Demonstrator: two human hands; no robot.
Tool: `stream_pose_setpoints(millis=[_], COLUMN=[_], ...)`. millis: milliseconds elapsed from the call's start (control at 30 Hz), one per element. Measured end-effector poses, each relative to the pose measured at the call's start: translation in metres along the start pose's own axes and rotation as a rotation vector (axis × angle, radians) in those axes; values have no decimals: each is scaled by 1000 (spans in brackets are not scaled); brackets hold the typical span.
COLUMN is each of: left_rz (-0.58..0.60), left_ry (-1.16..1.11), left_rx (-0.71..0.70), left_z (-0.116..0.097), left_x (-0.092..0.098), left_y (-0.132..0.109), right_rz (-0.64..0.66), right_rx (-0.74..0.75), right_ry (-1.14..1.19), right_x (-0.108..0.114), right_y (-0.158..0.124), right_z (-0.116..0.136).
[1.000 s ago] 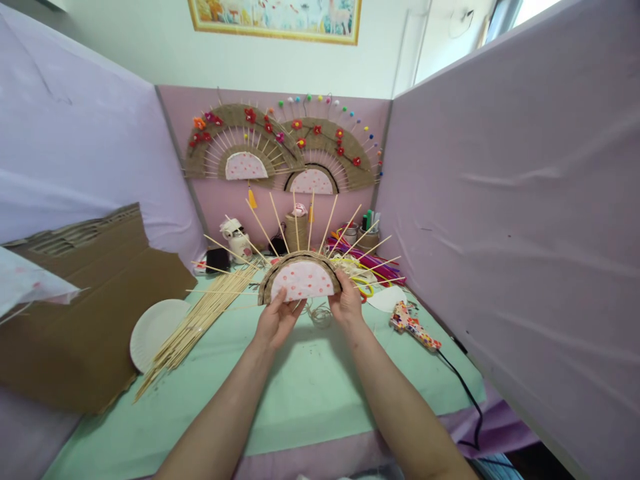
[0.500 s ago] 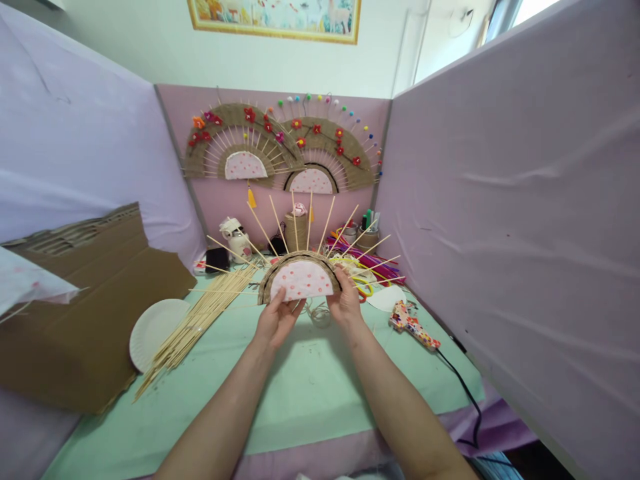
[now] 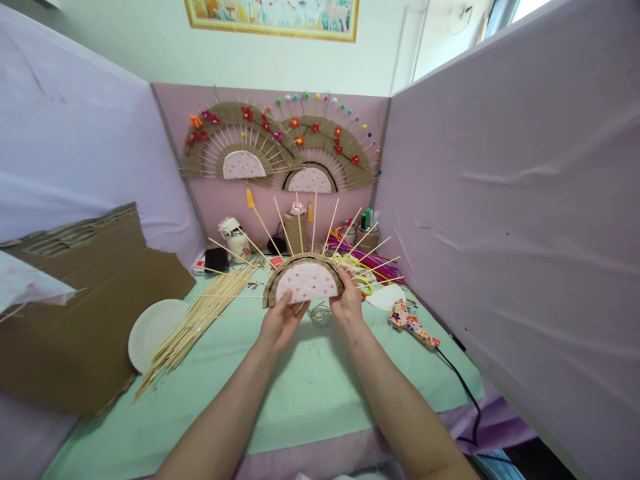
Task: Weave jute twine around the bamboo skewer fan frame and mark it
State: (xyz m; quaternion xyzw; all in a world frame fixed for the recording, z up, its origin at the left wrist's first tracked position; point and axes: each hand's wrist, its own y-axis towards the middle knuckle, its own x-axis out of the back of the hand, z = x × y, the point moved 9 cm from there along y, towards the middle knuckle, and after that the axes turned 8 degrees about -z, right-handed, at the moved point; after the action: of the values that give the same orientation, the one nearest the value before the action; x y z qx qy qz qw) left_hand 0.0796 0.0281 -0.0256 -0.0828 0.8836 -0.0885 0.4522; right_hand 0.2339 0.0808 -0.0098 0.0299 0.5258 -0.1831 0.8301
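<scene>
Shifted slightly to the right since the earlier frame, along with the left hand (image 3: pixel 279 325): half-round fan base (image 3: pixel 307 282), held up above the green tablecloth (image 3: pixel 310 400), dotted side in view. Pinched at the lower left by that hand, with thumb in front and fingers beneath; gripped by the right hand (image 3: pixel 348 303) at the lower right edge, with fingers curled close along the rim. Probably best held with light, even pressure from both sides, clear of the splayed sticks (image 3: pixel 315 223), and tilted slowly to check spacing. At left, bundle of loose sticks (image 3: pixel 200 330) partly over a paper plate (image 3: pixel 150 330), beside brown cardboard (image 3: pixel 90 307); at right, patterned glue gun (image 3: pixel 414 325). Behind, decorated fans (image 3: pixel 225 117) on a pink panel (image 3: pixel 220 205), between purple-draped partitions (image 3: pixel 500 193).
</scene>
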Motion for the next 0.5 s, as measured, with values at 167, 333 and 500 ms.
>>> stream_pose_setpoints(millis=[167, 333, 500], left_rz=[-21, -120, -172], left_ry=[-52, -173, -255], left_rx=[14, -40, -122], left_z=[-3, -28, -54], left_x=[4, 20, 31], left_y=[5, 17, 21], right_rz=[69, 73, 277], right_rx=[-48, -110, 170], right_ry=[-46, -360, -1094], right_x=[-6, 1, -5], right_y=[-3, -2, 0], right_z=[-7, -18, 2])
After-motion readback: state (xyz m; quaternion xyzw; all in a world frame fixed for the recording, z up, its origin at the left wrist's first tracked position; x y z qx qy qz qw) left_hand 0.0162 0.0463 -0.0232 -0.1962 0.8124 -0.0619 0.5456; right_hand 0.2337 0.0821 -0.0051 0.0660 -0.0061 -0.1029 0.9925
